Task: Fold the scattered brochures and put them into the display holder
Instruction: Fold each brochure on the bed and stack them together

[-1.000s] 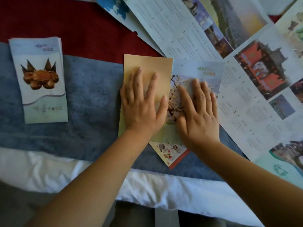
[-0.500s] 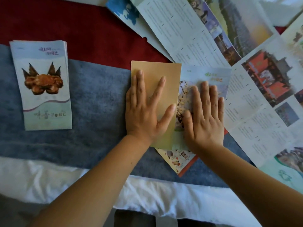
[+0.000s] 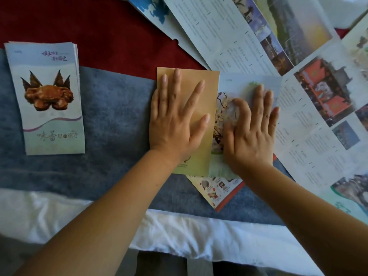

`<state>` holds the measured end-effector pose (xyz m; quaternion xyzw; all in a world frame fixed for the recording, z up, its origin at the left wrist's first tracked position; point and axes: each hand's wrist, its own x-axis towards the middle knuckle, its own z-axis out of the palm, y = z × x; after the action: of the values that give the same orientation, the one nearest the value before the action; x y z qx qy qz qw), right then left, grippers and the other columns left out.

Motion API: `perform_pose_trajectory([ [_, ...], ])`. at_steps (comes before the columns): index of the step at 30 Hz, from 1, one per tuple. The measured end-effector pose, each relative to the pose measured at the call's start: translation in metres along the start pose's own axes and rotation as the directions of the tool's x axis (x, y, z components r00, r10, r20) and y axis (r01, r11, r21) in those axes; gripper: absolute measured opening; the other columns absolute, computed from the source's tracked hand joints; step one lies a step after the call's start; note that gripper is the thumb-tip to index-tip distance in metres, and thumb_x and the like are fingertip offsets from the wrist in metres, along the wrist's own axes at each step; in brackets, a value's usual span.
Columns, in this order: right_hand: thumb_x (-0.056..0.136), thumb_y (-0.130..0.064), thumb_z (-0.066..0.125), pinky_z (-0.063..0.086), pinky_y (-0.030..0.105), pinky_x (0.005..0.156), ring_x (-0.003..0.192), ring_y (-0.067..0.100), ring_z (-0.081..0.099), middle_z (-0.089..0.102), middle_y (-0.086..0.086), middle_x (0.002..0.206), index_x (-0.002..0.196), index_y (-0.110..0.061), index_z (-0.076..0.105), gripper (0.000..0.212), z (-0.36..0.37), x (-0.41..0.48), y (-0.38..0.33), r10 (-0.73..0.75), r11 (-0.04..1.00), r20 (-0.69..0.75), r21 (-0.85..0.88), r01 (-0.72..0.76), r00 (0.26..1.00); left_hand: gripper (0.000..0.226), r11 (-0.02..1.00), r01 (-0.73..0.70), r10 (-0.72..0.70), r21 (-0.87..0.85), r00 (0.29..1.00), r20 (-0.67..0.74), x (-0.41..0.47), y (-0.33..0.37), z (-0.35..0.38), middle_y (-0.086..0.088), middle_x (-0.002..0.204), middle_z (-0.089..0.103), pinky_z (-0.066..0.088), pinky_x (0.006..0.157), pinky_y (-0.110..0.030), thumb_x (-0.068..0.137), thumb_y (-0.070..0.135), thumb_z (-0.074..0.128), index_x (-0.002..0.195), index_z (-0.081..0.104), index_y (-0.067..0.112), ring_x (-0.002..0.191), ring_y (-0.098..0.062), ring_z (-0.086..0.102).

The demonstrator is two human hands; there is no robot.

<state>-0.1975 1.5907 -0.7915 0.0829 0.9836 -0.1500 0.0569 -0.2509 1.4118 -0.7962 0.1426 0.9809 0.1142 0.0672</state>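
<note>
Pressing flat: one brochure (image 3: 201,124), centre of frame, part-folded, its tan panel turned over the blossom-printed panel. It lies on a blue-grey cloth (image 3: 111,120).

Left hand (image 3: 175,124): spread open, palm down on the tan panel, gripping nothing. Right hand (image 3: 252,132): likewise flat and open on the blossom panel, fingertips blurred, closing on nothing.

Folded stack (image 3: 46,98): left of frame, crab picture uppermost, well apart from the hands.

Unfolded brochures (image 3: 229,36): fanned across upper right and right edge, overlapping. One small leaflet (image 3: 217,191) pokes out beneath the worked piece.

Display holder: not in view.

Advice for this step: hold the tan panel still with the left palm, align edges before creasing, and run the right hand firmly along the fold. The leaflet underneath may make the crease uneven; probably best cleared.
</note>
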Motion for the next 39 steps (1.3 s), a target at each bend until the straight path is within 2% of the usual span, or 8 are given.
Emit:
perform_pose_trajectory([
  [4, 0.109, -0.046, 0.017, -0.002, 0.053, 0.130, 0.161, 0.033, -0.002, 0.002, 0.018, 0.174, 0.166, -0.011, 0.010, 0.068, 0.005, 0.004, -0.001, -0.051, 0.999, 0.011, 0.012, 0.051, 0.999, 0.074, 0.998, -0.024, 0.024, -0.058, 1.000, 0.011, -0.002, -0.001, 0.002, -0.017, 0.172, 0.006, 0.008, 0.127, -0.053, 0.100, 0.067, 0.028, 0.164, 0.015, 0.032, 0.158, -0.039, 0.001],
  [13, 0.110, -0.039, 0.019, -0.010, 0.049, 0.129, 0.161, 0.030, -0.010, -0.004, 0.010, 0.175, 0.167, -0.020, 0.003, 0.063, 0.005, 0.010, -0.027, -0.210, 0.978, 0.110, 0.032, 0.208, 0.972, 0.085, 0.987, -0.065, 0.073, -0.146, 0.996, 0.052, -0.002, -0.002, -0.003, -0.017, 0.171, 0.009, 0.008, 0.126, -0.055, 0.095, 0.077, 0.007, 0.164, 0.018, 0.028, 0.158, -0.039, 0.002],
  [16, 0.109, -0.043, 0.025, -0.012, 0.051, 0.128, 0.161, 0.031, -0.011, -0.005, 0.008, 0.175, 0.167, -0.022, 0.002, 0.066, 0.004, 0.007, -0.031, -0.188, 0.982, 0.119, 0.004, 0.189, 0.975, 0.096, 0.957, -0.021, 0.042, -0.288, 0.997, 0.068, -0.004, 0.003, -0.012, -0.017, 0.171, 0.010, 0.003, 0.126, -0.058, 0.088, 0.086, 0.023, 0.162, 0.025, 0.025, 0.158, -0.040, -0.001],
  [19, 0.108, -0.042, 0.026, -0.011, 0.055, 0.127, 0.160, 0.033, -0.012, -0.005, 0.008, 0.175, 0.167, -0.022, 0.003, 0.066, 0.002, 0.007, -0.034, -0.167, 0.986, 0.128, -0.007, 0.169, 0.978, 0.084, 0.895, 0.054, -0.040, -0.442, 0.998, 0.039, -0.004, 0.010, -0.021, -0.011, 0.166, 0.029, 0.006, 0.125, -0.061, 0.085, 0.068, 0.054, 0.154, 0.043, 0.021, 0.158, -0.037, 0.010],
  [24, 0.110, -0.041, 0.017, -0.012, 0.055, 0.127, 0.160, 0.031, -0.015, -0.003, 0.005, 0.175, 0.168, -0.025, 0.007, 0.060, -0.002, 0.005, -0.037, -0.148, 0.988, 0.148, -0.021, 0.153, 0.978, 0.057, 0.828, 0.028, -0.042, -0.561, 0.999, -0.011, -0.008, 0.003, -0.027, -0.001, 0.145, 0.055, 0.018, 0.122, -0.060, 0.089, 0.044, 0.058, 0.137, 0.062, 0.014, 0.147, -0.021, 0.039],
  [29, 0.111, -0.044, 0.017, -0.014, 0.051, 0.127, 0.160, 0.029, -0.013, 0.003, 0.000, 0.175, 0.167, -0.029, 0.010, 0.059, -0.006, 0.003, -0.044, -0.172, 0.985, 0.140, 0.028, 0.169, 0.975, 0.025, 0.746, 0.001, -0.053, -0.665, 0.997, -0.058, -0.016, -0.014, -0.035, -0.002, 0.108, 0.072, 0.055, 0.090, -0.045, 0.098, 0.022, 0.060, 0.115, 0.070, 0.007, 0.104, -0.016, 0.065],
  [36, 0.110, -0.045, 0.016, -0.009, 0.053, 0.128, 0.161, 0.031, -0.010, 0.001, 0.002, 0.175, 0.168, -0.025, 0.008, 0.061, -0.003, -0.003, -0.069, -0.253, 0.967, 0.146, 0.078, 0.243, 0.956, 0.033, 0.782, 0.102, -0.138, -0.615, 0.990, -0.011, -0.034, -0.035, -0.054, 0.003, 0.094, 0.075, 0.056, 0.065, -0.031, 0.107, 0.027, 0.051, 0.133, 0.064, 0.013, 0.074, -0.009, 0.067],
  [39, 0.111, -0.045, 0.019, -0.006, 0.056, 0.128, 0.160, 0.032, -0.011, -0.002, 0.003, 0.175, 0.168, -0.024, 0.006, 0.062, -0.002, -0.002, -0.084, -0.312, 0.948, 0.154, 0.111, 0.298, 0.937, 0.040, 0.858, 0.188, -0.241, -0.478, 0.969, -0.051, -0.042, -0.047, -0.063, 0.001, 0.107, 0.078, 0.060, 0.069, -0.036, 0.108, 0.032, 0.045, 0.142, 0.059, 0.017, 0.087, -0.019, 0.074],
])
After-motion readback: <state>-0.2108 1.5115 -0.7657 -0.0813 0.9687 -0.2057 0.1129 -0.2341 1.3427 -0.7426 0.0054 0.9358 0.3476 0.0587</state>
